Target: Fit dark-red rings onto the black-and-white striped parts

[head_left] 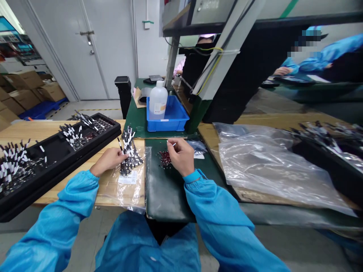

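My left hand [108, 160] grips a bundle of small dark circuit strips with black-and-white striped ends [130, 153]. The bundle rests on a clear plastic bag with a white label [127, 192]. My right hand [181, 156] pinches a tiny white piece [172, 144] between finger and thumb. Just below that hand lies a small pile of dark red parts [165, 158] on a dark green padded mat [167, 192]. To the left of my left hand is a long black tray [61, 156] holding several more bundles of striped strips.
A blue crate [167, 117] holding a white plastic bottle [158, 100] stands beyond the mat. A large clear plastic bag [272, 166] and another black tray [326, 151] lie to the right. A co-worker's blue sleeve [317, 62] shows at the upper right, beyond a metal upright [221, 49].
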Available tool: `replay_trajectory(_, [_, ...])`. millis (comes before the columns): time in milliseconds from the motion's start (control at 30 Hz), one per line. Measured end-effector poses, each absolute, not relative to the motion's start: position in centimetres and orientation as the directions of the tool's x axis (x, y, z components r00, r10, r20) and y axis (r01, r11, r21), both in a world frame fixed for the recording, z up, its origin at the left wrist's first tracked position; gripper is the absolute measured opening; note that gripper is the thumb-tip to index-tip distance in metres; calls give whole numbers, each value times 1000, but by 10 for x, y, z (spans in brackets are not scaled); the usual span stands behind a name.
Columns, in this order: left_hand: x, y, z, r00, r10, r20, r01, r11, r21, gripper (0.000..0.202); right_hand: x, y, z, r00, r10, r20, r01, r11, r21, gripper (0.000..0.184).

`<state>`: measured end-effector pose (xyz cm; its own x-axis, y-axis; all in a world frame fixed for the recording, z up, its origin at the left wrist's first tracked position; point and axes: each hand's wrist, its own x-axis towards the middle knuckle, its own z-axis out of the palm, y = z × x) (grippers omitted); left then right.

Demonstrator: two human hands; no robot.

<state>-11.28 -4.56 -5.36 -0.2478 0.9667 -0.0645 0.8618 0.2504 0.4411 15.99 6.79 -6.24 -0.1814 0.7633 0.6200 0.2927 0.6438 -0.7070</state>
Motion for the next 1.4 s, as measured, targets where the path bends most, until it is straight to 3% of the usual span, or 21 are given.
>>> replay_trajectory(200, [-107,-44,-47,-241,970,-3,867,217,449,36,159,69,-64,-187,760,623,264,649,-713,12])
replay_trajectory(300, [-108,-45,-48,-277,960,32,815,217,537,35,160,70,-65,-182,762,621,263,647,-716,12])
replay_trajectory(433, [-110,-50,-50,-291,949,-116,566,269,779,36,162,73,-65,-175,781,600,292,623,-726,13])
replay_trajectory(500, [-111,-53,-45,-299,937,-183,442,306,843,37,163,77,-67,-190,800,569,346,597,-724,13])
replay_trajectory(733, [-103,-51,-8,-277,955,-106,216,170,962,41,169,87,-71,-390,800,455,558,599,-575,15])
replay_trajectory(933, [-78,-26,-28,-304,946,-112,-24,110,994,45,175,87,-69,-495,760,421,538,649,-538,14])
replay_trajectory(1133, [-65,-23,-56,-268,945,-188,-325,95,941,36,174,101,-77,-376,859,348,662,512,-548,15])
replay_trajectory(1400, [-52,-31,-66,-204,966,-157,-351,77,933,48,151,107,-71,-399,903,161,794,428,-431,9])
